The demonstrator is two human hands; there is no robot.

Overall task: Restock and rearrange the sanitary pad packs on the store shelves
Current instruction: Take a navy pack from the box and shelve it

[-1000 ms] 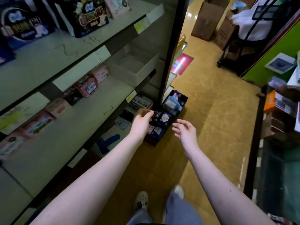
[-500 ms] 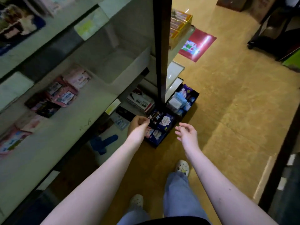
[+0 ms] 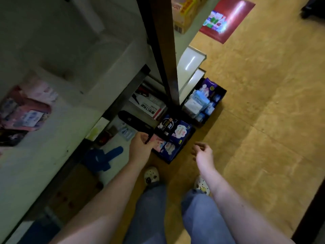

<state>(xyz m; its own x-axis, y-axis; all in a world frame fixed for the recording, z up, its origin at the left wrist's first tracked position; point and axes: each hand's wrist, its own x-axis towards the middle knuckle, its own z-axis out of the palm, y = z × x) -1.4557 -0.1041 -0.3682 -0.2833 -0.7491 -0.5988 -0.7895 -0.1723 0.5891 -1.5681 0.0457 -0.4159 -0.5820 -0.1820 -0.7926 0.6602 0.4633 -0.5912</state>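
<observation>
Item 1: near crate (image 3: 167,160), on the floor at 12 o'clock in my view, holding dark-blue pad packs (image 3: 180,132) and a pink pack (image 3: 157,142).
Item 2: far crate (image 3: 217,105), just beyond at 1 o'clock, holding a purple pack (image 3: 208,87) and pale-blue packs (image 3: 198,101).
Left hand (image 3: 140,149): at the near crate's 9 o'clock edge, against the pink pack. With the blur I cannot tell whether it grips.
Right hand (image 3: 202,153): loosely spread, holding nothing, apart at the crate's 3 o'clock.
Shelf (image 3: 52,147) bounds 9 o'clock; floor (image 3: 263,129) lies open from 1 to 5 o'clock.
</observation>
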